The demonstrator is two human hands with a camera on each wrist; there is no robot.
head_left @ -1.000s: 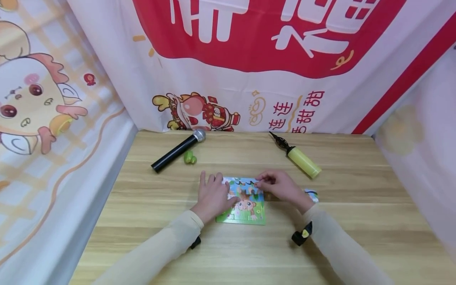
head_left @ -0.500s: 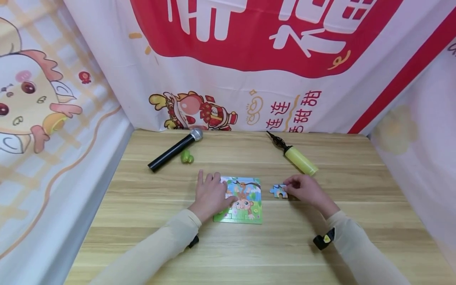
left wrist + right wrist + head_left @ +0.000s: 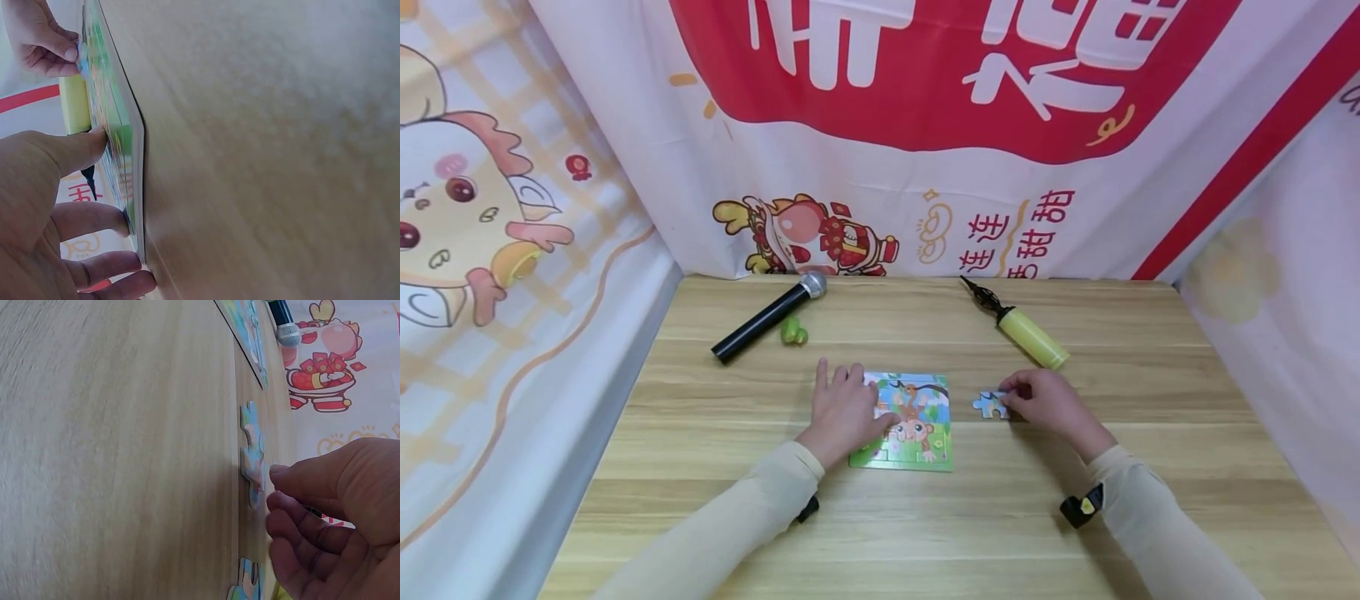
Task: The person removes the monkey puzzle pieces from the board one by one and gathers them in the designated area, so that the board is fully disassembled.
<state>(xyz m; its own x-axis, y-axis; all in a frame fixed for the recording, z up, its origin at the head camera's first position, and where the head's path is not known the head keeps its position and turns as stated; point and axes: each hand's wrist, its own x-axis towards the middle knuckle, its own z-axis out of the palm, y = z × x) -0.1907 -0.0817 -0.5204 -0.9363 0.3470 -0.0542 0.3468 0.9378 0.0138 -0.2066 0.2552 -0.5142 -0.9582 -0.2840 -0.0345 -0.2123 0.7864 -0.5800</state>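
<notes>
A jigsaw puzzle (image 3: 917, 450) with a monkey picture lies flat on the wooden table. My left hand (image 3: 846, 417) rests over its left side, fingers spread; the left wrist view shows the thumb (image 3: 94, 150) on the picture and fingertips along the board's edge. To the right of the board lies a light-blue puzzle piece (image 3: 991, 405) with tabs. My right hand (image 3: 1045, 402) pinches its right end with thumb and fingertips, the other fingers curled. In the right wrist view the piece (image 3: 251, 447) lies low on the tabletop beside the thumb tip.
Another puzzle piece (image 3: 247, 581) lies near the right hand, at the bottom of the right wrist view. Farther back are a black microphone (image 3: 767, 321), a small green object (image 3: 793, 331) and a yellow hand pump (image 3: 1033, 337). A printed cloth (image 3: 865, 142) hangs behind the table.
My right hand has gone from the board's upper right corner to the loose piece on the right, which has since shifted slightly rightward. The left hand stays on the board.
</notes>
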